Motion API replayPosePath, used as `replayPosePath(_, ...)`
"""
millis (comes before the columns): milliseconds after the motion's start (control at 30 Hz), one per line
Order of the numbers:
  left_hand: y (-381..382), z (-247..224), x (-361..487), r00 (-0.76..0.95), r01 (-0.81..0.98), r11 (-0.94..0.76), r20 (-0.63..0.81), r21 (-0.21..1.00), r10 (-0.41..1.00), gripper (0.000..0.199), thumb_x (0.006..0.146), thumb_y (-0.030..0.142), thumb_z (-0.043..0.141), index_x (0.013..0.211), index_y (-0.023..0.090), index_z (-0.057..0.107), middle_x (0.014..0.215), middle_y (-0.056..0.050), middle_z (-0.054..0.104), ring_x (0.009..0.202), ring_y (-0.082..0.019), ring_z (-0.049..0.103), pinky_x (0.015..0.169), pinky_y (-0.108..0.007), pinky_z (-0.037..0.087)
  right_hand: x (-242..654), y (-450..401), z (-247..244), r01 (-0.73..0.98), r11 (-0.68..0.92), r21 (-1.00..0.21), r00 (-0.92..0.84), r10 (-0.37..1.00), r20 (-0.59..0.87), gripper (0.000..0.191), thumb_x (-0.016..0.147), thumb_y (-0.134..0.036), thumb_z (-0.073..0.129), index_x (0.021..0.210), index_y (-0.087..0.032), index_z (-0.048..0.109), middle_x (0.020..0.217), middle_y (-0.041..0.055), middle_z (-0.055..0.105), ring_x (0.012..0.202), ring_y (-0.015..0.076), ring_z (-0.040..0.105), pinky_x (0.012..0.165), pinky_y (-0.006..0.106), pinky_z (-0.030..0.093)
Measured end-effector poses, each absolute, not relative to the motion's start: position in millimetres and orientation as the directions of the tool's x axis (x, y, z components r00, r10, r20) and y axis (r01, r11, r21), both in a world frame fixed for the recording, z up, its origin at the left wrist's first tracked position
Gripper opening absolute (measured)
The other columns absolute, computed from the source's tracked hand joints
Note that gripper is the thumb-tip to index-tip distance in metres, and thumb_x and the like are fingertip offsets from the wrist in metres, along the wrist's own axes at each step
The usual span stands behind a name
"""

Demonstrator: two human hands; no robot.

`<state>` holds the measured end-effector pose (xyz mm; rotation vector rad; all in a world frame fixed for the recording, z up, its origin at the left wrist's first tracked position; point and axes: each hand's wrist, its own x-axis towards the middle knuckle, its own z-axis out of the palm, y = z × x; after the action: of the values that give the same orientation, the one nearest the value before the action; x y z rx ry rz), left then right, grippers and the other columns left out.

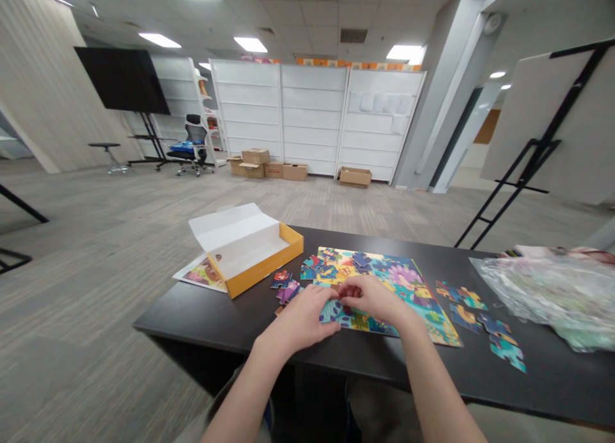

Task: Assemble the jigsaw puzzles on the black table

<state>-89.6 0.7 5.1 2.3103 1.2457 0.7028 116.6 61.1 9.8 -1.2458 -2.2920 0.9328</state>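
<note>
A colourful jigsaw puzzle (408, 276) lies partly assembled on the black table. At its front left corner, my left hand (307, 315) rests with thumb and fingers apart, touching the patterned pieces between them. My right hand (372, 297) is over the puzzle's left part, its fingers curled and pressed together close to my left fingertips. Whatever those fingers pinch is hidden. A loose dark blue piece (361, 260) sits on top of the puzzle. Loose puzzle pieces (288, 292) lie left of it, partly behind my left hand, and several more pieces (464, 316) are scattered to the right.
An open yellow box (264, 267) with a white lid stands at the table's left, over a printed sheet (204, 273). Clear plastic bags (552, 296) lie at the right end. Beyond the table (202, 318) are cardboard boxes (254, 164), an office chair (192, 145) and a whiteboard stand (533, 152).
</note>
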Motion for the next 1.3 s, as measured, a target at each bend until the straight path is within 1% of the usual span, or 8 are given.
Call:
replayPosePath(167, 10.4, 8.7, -109.9, 0.365, 0.683, -0.479, 0.310, 0.552, 0.878, 0.029, 0.087, 0.030, 0.067, 0.115, 0.022, 0.064, 0.118, -0.005, 0.068, 0.114, -0.024, 0.060, 0.101, -0.036, 0.046, 117.2, 61.2, 10.3, 0.610, 0.395, -0.687, -0.533, 0.846, 0.014, 0.011, 0.079, -0.017, 0.064, 0.085, -0.018, 0.073, 0.071, 0.0004, 0.070, 0.062, 0.0134, 0.060, 0.060, 0.023, 0.044)
replayPosePath(333, 16.5, 13.5, -139.2, -0.005, 0.902, -0.119, 0.284, 0.415, 0.959, 0.019, 0.093, 0.024, 0.054, 0.107, 0.019, 0.066, 0.112, -0.007, 0.070, 0.105, -0.026, 0.062, 0.093, -0.039, 0.050, 122.5, 61.0, 18.1, 0.661, 0.434, -0.611, -0.452, 0.881, 0.136, 0.015, 0.085, -0.026, 0.060, 0.083, -0.018, 0.073, 0.076, 0.0030, 0.072, 0.067, 0.0159, 0.062, 0.063, 0.026, 0.044)
replayPosePath(467, 17.8, 15.6, -137.9, -0.113, 0.953, 0.032, 0.252, 0.302, 0.961, 0.019, 0.094, 0.029, 0.052, 0.105, 0.023, 0.066, 0.110, -0.006, 0.071, 0.103, -0.026, 0.063, 0.083, -0.036, 0.052, 124.6, 59.8, 23.8, 0.659, 0.439, -0.610, -0.447, 0.882, 0.152, 0.019, 0.087, -0.028, 0.057, 0.081, -0.018, 0.072, 0.073, 0.0029, 0.071, 0.065, 0.0157, 0.061, 0.062, 0.026, 0.044)
replayPosePath(667, 48.0, 21.4, -108.7, 0.005, 0.941, -0.097, 0.274, 0.324, 0.962, 0.022, 0.096, 0.031, 0.049, 0.111, 0.022, 0.063, 0.112, -0.009, 0.069, 0.110, -0.027, 0.062, 0.085, -0.035, 0.050, 124.3, 61.3, 21.1, 0.628, 0.452, -0.634, -0.436, 0.878, 0.194, 0.020, 0.087, -0.031, 0.057, 0.081, -0.018, 0.071, 0.075, 0.0035, 0.071, 0.064, 0.0160, 0.061, 0.061, 0.027, 0.045)
replayPosePath(900, 72.4, 11.6, -89.3, 0.017, 0.945, -0.085, 0.210, 0.317, 0.978, 0.031, 0.090, 0.036, 0.061, 0.115, 0.017, 0.059, 0.110, -0.017, 0.070, 0.106, -0.034, 0.063, 0.089, -0.045, 0.049, 125.8, 58.9, 26.2, 0.618, 0.436, -0.653, -0.412, 0.888, 0.203, 0.019, 0.088, -0.029, 0.057, 0.080, -0.018, 0.070, 0.072, 0.0028, 0.071, 0.062, 0.0154, 0.061, 0.059, 0.026, 0.045)
replayPosePath(1067, 74.1, 10.0, -92.4, 0.019, 0.946, -0.087, 0.213, 0.311, 0.977, 0.033, 0.089, 0.030, 0.060, 0.119, 0.018, 0.058, 0.109, -0.015, 0.070, 0.105, -0.033, 0.065, 0.087, -0.043, 0.051, 126.1, 57.9, 27.5, 0.631, 0.432, -0.645, -0.410, 0.891, 0.195, 0.018, 0.088, -0.026, 0.056, 0.080, -0.018, 0.069, 0.075, 0.0033, 0.072, 0.065, 0.0158, 0.062, 0.062, 0.027, 0.045)
replayPosePath(1200, 68.7, 13.8, -96.2, 0.054, 0.893, -0.192, 0.326, 0.407, 0.944, 0.042, 0.086, 0.028, 0.064, 0.126, 0.020, 0.054, 0.115, -0.011, 0.068, 0.106, -0.027, 0.065, 0.091, -0.038, 0.051, 124.0, 61.7, 22.7, 0.634, 0.435, -0.640, -0.368, 0.897, 0.245, 0.016, 0.088, -0.027, 0.058, 0.081, -0.018, 0.069, 0.079, 0.0045, 0.073, 0.070, 0.0172, 0.065, 0.067, 0.028, 0.049)
replayPosePath(1300, 58.8, 13.5, -93.0, 0.082, 0.749, -0.379, 0.491, 0.544, 0.867, 0.047, 0.083, 0.028, 0.068, 0.127, 0.021, 0.053, 0.121, -0.009, 0.066, 0.108, -0.024, 0.065, 0.095, -0.036, 0.051, 115.8, 66.3, 17.2, 0.535, 0.392, -0.748, -0.315, 0.914, 0.254, 0.017, 0.088, -0.033, 0.059, 0.089, -0.018, 0.067, 0.088, 0.0060, 0.074, 0.078, 0.0185, 0.069, 0.073, 0.030, 0.053)
